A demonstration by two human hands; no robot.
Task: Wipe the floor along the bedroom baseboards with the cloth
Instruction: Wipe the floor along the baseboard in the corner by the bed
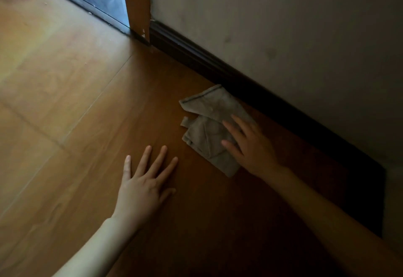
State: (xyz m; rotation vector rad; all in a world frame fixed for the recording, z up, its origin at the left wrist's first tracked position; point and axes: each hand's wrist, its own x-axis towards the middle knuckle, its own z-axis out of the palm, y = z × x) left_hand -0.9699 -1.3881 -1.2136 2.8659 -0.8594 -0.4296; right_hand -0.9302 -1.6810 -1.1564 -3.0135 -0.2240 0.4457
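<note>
A: Cloth [209, 128] position?
B: Crumpled grey, flat on wooden floor [87, 102], far corner just beside dark baseboard [218, 63], near the door frame [137, 4]
A: Right hand [250, 146]?
B: Palm down on the cloth's near edge, fingers [229, 127] straight and spread, pressing, not clenched
A: Left hand [146, 180]?
B: Flat on bare floor beside the cloth, not touching it, fingers released, holding nothing

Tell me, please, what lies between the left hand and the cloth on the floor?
Only bare wooden floor, as the head view shows. The left hand rests flat on the boards, apart from the cloth, which the right hand presses.
</note>
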